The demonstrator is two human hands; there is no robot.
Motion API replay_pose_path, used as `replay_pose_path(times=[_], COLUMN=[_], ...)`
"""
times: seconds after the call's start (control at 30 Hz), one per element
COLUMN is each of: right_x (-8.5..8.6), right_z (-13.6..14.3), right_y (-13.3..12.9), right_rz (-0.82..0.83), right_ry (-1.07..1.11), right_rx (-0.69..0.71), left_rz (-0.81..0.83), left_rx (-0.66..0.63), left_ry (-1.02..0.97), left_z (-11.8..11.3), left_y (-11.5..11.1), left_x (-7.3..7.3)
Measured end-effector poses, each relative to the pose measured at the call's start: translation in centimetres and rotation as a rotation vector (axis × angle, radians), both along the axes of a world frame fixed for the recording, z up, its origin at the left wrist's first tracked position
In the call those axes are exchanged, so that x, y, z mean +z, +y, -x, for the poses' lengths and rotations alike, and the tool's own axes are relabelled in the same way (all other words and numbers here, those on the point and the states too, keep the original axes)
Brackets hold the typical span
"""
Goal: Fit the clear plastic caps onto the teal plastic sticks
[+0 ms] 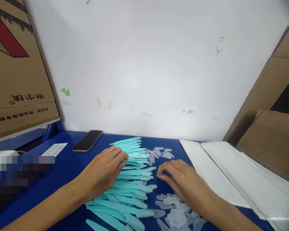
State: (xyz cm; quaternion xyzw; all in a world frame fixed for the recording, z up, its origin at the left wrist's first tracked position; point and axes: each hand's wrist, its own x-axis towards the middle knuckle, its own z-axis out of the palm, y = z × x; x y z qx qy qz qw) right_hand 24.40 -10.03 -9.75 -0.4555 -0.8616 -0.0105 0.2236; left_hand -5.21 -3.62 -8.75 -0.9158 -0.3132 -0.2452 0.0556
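A long row of teal eyebrow razors (pixel 135 184) lies across the blue table, their handles mostly toward the left. Over the upper part of this row, my left hand (pixel 108 165) is closed, thumb and fingers pinched on a razor; its grip is partly hidden. To the right of the razors, my right hand (pixel 183 179) is pinched on a small translucent piece that looks like a blade cap, mostly covered by the fingers. Loose translucent blade caps (pixel 177 215) lie in a pile below my right hand. A smaller group of caps (pixel 167 154) lies beyond it.
A phone (pixel 88 141) lies at the back left, near a printed card (pixel 55 149). White flat packages (pixel 245 173) cover the right side. Cardboard boxes stand at left (pixel 21 73) and right (pixel 271 144). A white wall (pixel 144 64) rises behind the blue table (pixel 69 166).
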Motion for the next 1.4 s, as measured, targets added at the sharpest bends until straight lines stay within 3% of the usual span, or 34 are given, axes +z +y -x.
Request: replay_pose_path(times=[0.2, 0.47, 0.7, 0.8, 0.97, 1.23, 1.4], right_x=[0.2, 0.3, 0.7, 0.8, 0.4, 0.6, 0.6], right_z=[-0.6, -0.6, -0.2, 0.1, 0.3, 0.7, 0.8], right_y=[-0.2, -0.5, -0.9, -1.0, -1.4, -2.6, -2.2], right_rz=[-0.094, -0.235, -0.181, -0.151, -0.237, -0.33, -0.325], right_ry=[0.147, 0.117, 0.108, 0.115, 0.122, 0.078, 0.045], right_rx=[0.004, 0.038, 0.062, 0.091, 0.181, 0.229, 0.226], left_rz=[0.015, 0.012, 0.078, 0.045, -0.063, -0.072, -0.145], left_rx=[-0.015, -0.044, -0.07, -0.092, -0.129, -0.218, -0.234], left_ry=[0.004, 0.025, 0.039, 0.066, 0.135, -0.003, -0.013], left_z=[-0.2, -0.7, -0.9, -1.0, -1.4, -1.8, -1.7], left_y=[-0.7, -1.4, -1.8, -1.9, -2.4, -3.8, -3.4], left_x=[0.1, 0.3, 0.4, 0.4, 0.2, 0.0, 0.1])
